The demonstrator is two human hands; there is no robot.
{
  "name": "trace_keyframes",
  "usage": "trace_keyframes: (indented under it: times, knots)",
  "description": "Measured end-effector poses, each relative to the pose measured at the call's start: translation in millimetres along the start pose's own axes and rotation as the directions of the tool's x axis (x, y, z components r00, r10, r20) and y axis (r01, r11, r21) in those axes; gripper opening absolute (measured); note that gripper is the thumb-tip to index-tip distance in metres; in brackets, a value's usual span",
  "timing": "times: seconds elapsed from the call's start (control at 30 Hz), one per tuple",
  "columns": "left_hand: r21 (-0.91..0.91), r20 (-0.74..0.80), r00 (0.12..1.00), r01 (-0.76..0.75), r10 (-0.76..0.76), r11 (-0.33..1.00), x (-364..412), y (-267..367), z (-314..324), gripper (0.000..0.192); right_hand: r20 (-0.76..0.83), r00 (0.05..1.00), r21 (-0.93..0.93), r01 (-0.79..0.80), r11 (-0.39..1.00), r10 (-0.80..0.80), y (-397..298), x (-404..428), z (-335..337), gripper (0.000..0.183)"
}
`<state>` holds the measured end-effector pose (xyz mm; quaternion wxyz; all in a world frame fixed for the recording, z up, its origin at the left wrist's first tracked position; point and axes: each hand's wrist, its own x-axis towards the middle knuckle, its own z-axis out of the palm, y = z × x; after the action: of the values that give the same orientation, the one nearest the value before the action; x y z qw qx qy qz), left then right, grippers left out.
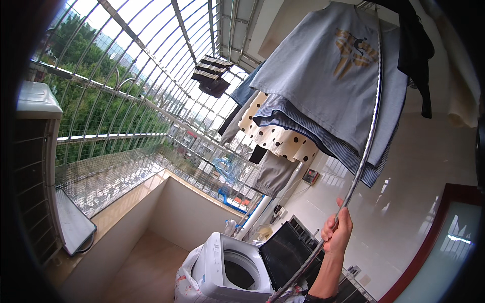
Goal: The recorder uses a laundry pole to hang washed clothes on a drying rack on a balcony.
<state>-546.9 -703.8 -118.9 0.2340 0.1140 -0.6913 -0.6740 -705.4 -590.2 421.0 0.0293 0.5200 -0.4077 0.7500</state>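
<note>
My right hand (pixel 337 231) is wrapped around a long metal clothes pole (pixel 365 155). The pole slants up from the bottom of the view and passes in front of a grey sleeveless top (pixel 310 72) with an orange print. Its upper end reaches the neck of that top, near the hanger; whether it hooks the hanger I cannot tell. Behind the top hang a striped garment (pixel 282 108) and a cream cloth with black dots (pixel 278 140). My left hand is out of view.
Below stands a top-loading washing machine (pixel 227 270), its dark lid (pixel 286 250) raised. A metal window grille (pixel 113 87) runs along the left, beside an outdoor air-conditioner unit (pixel 36 166). Blue hangers (pixel 225 168) hang near the grille. A red-framed door (pixel 424 253) is at right.
</note>
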Motion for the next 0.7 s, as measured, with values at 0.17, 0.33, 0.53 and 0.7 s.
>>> trace_keyframes:
  times: [0.17,0.33,0.53,0.7]
  knots:
    - [0.134,0.054,0.899,0.424,-0.434,0.896,-30.3,32.4,-15.6,0.051,0.054,0.998,0.069,-0.046,0.997,0.042,45.7,-71.6,-2.4,0.045]
    - [0.107,0.009,0.941,0.335,-0.338,0.936,-61.4,36.5,-28.3,0.05,0.225,0.967,0.012,-0.122,0.992,0.117,103.1,-134.0,12.4,0.046]
    - [0.051,-0.085,0.91,0.411,-0.406,0.91,-104.5,38.2,-56.2,0.046,0.449,0.84,-0.037,-0.324,0.945,0.306,154.0,-180.8,70.4,0.04]
    - [-0.023,-0.281,0.859,0.44,-0.428,0.898,-148.9,57.6,-87.9,0.04,0.422,0.8,0.015,-0.476,0.879,0.426,199.5,-182.1,138.9,0.033]
